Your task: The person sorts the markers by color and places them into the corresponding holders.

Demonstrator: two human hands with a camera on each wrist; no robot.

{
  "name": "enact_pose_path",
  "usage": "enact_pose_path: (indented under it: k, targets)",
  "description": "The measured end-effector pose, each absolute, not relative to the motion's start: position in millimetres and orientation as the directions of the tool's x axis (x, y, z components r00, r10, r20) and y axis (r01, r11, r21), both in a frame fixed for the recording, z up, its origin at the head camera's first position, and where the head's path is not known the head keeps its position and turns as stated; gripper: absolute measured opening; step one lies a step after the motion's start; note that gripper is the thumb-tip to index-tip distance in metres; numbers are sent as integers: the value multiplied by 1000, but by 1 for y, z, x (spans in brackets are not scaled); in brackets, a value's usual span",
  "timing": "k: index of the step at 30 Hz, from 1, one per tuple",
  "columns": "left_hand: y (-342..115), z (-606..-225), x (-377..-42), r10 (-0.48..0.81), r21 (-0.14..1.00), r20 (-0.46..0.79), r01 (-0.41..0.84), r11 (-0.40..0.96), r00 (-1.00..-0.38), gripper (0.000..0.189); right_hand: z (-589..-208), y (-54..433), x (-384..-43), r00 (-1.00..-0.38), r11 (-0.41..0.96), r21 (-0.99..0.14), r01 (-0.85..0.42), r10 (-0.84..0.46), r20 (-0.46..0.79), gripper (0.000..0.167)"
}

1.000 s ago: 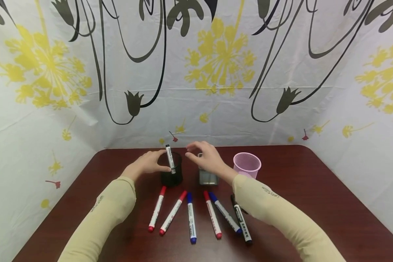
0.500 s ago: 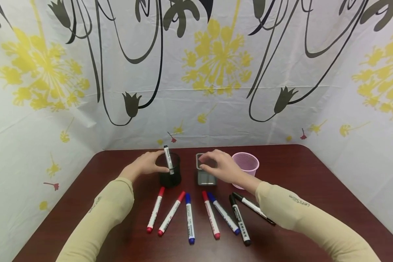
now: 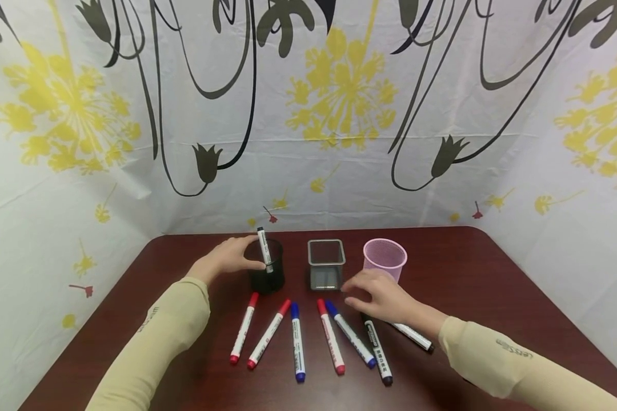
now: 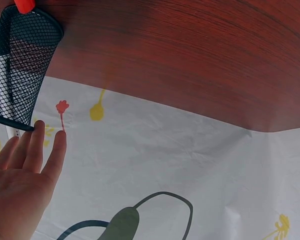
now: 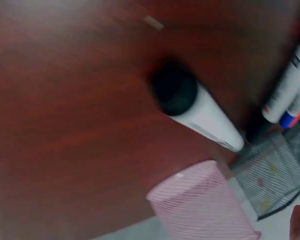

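Around the rim of the black mesh pen cup [image 3: 267, 279], at the back left, my left hand [image 3: 227, 257] holds with thumb in front and fingers behind. A black-capped white marker [image 3: 264, 248] stands tilted in that cup. In the left wrist view, the fingertips meet the rim of the cup [image 4: 25, 55]. My right hand [image 3: 380, 294] is above the table in front of the pink mesh cup [image 3: 385, 254], fingers loosely bent and holding nothing. Beneath it lies a black-capped marker [image 3: 413, 335], partly hidden by the hand; in the right wrist view this marker [image 5: 210, 122] looms large.
A grey square mesh holder [image 3: 326, 265] stands between the two cups. Several markers lie in a row in front: red [image 3: 243, 331], blue [image 3: 298, 342] and another black [image 3: 377, 351]. A patterned cloth [image 3: 349, 188] hangs behind the dark red table [image 3: 133, 319].
My right hand has moved right and toward me, from beside the black cup, past the grey holder, to above the rightmost marker. The left hand stays at the black cup.
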State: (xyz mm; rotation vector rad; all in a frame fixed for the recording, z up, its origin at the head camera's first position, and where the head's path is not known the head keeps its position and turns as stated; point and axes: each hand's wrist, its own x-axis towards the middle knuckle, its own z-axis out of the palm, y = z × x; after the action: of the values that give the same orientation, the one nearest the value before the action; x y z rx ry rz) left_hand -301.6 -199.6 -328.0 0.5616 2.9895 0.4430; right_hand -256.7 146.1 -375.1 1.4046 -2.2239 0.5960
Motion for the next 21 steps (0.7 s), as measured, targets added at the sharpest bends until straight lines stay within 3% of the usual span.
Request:
enact_pose_path:
  k: [7,10,17,21]
  targets:
    - [-200,-329,-302,364,298,-21,342,891,-931,83,-388,168,-243,-381,388,-103,-916,-758,530,16]
    - [-201,-331,-302,368,298,-16,346,889,-930,83,-392,173,-238,-327,348,-62,-936,-788,522,17]
    - [-201,-331,-301,363,305,-12,342,889,-932,83,-402,184,-229,-129,202,110,-973,-875,466,24]
    - [-200,-330,-302,359,308,-14,338,889,-933,83,-405,190,-225,-78,170,203,-964,-915,395,16]
